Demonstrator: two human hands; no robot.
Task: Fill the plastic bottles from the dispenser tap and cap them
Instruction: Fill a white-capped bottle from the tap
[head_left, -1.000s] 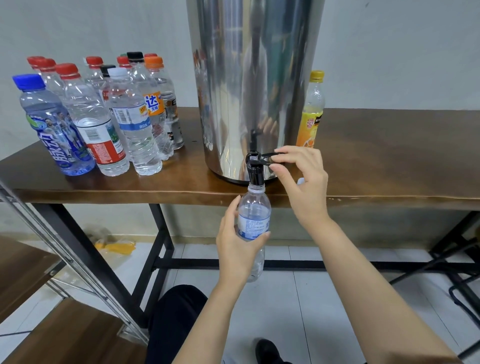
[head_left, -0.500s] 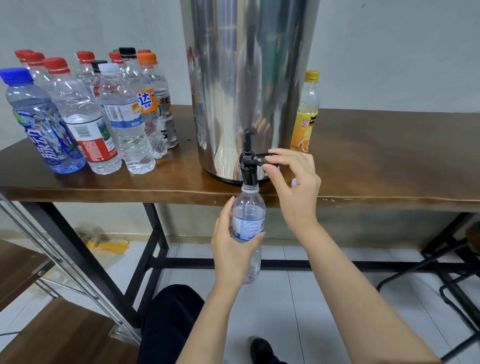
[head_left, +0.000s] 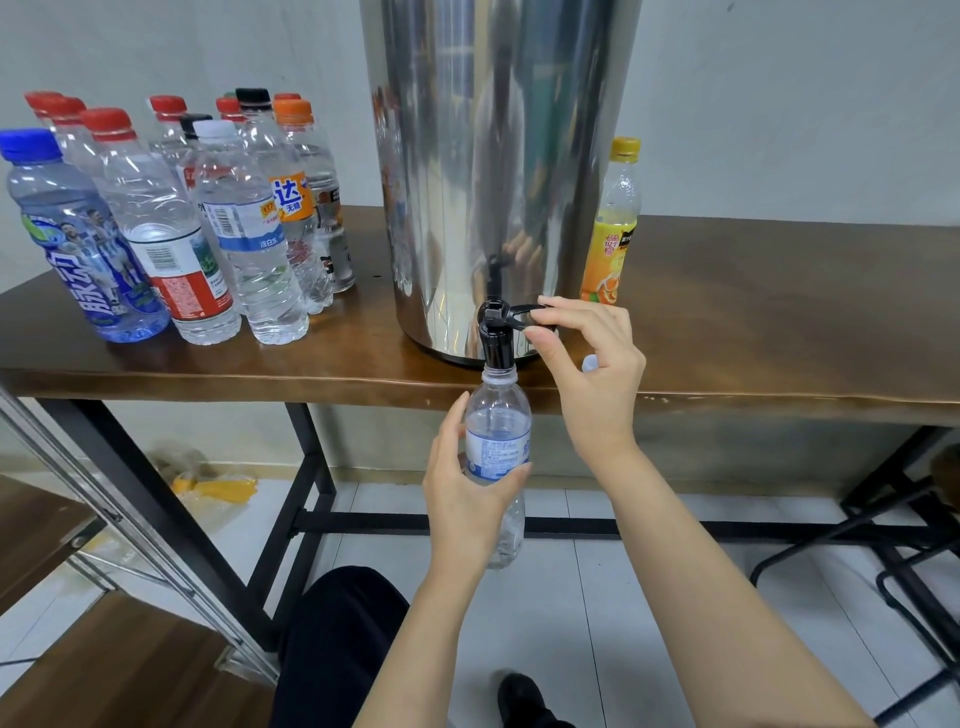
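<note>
Centre frame, the left hand (head_left: 462, 499) grips an uncapped bottle (head_left: 498, 415), its mouth just beneath the tap (head_left: 496, 343). The right hand (head_left: 592, 374) pinches the tap lever (head_left: 519, 313). Behind stands the dispenser (head_left: 493, 156) on the surface (head_left: 779, 312); capped bottles (head_left: 171, 223) cluster upper left.

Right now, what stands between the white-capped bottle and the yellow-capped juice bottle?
The steel dispenser, seen in the head view.

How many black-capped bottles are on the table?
2 black-capped bottles, left of the dispenser: one beside the orange-capped bottle, one behind the white-capped bottle. Others may be hidden.
</note>
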